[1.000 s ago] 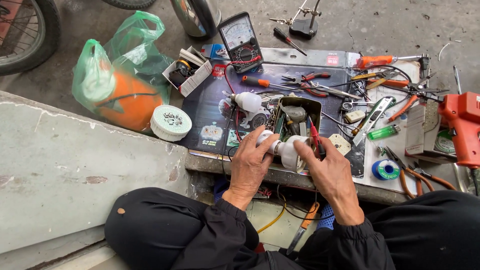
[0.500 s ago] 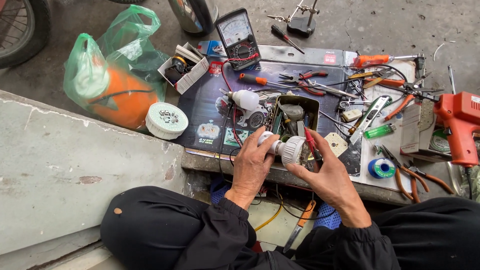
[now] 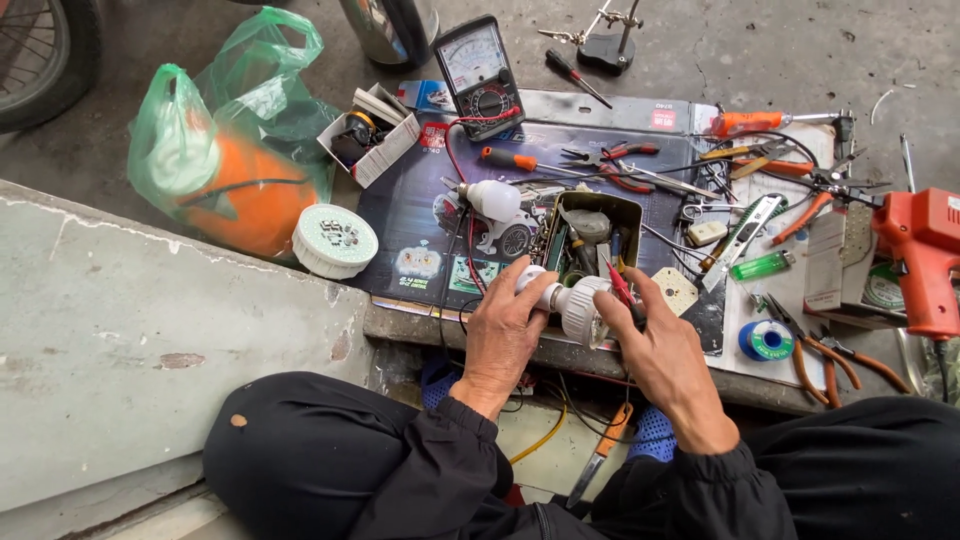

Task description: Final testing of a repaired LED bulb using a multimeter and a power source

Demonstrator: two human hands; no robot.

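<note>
Both hands, left hand (image 3: pixel 503 325) and right hand (image 3: pixel 655 345), grip a white ribbed bulb base (image 3: pixel 572 300) between their fingers, above a cluttered poster mat (image 3: pixel 420 215) on concrete.

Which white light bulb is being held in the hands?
The ribbed white bulb base near the board's front edge, gripped by both the left hand and right hand; the round white bulb lies untouched farther back.

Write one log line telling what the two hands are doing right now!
left hand: grips white bulb base | right hand: holds red probe at the bulb base | near: open tin of parts, multimeter
</note>
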